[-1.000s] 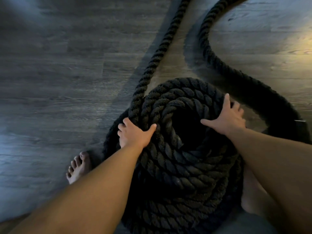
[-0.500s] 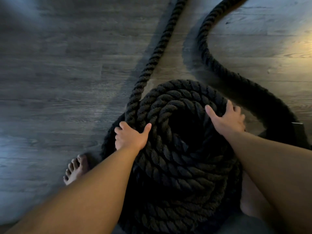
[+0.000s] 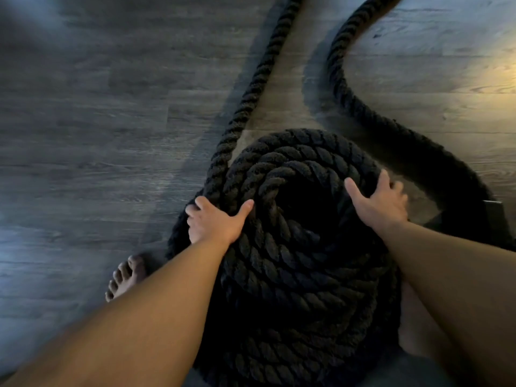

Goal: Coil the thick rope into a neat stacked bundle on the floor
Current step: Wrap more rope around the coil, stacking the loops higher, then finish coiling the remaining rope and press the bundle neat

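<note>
We have the rope (image 3: 293,247) on the floor (image 3: 83,135) right in front of us, coiled several turns high around a dark hollow. Our left hand (image 3: 216,223) grips the coils at their left rim, with the fingers curled down over the outer turn and the thumb laid along the top. Our right hand (image 3: 379,202) presses on the right rim with fingers spread and fairly straight, though it is a little blurred.

Two stretches are not yet wound: a straight length (image 3: 259,71) running away from the left side, and a curving length (image 3: 343,79) sweeping round to the right. A bare foot (image 3: 125,277) rests just beside the coils.

We judge this a squaring-up step, mid-task — next we would free a hand, gather slack and lay another turn squarely on top.
</note>
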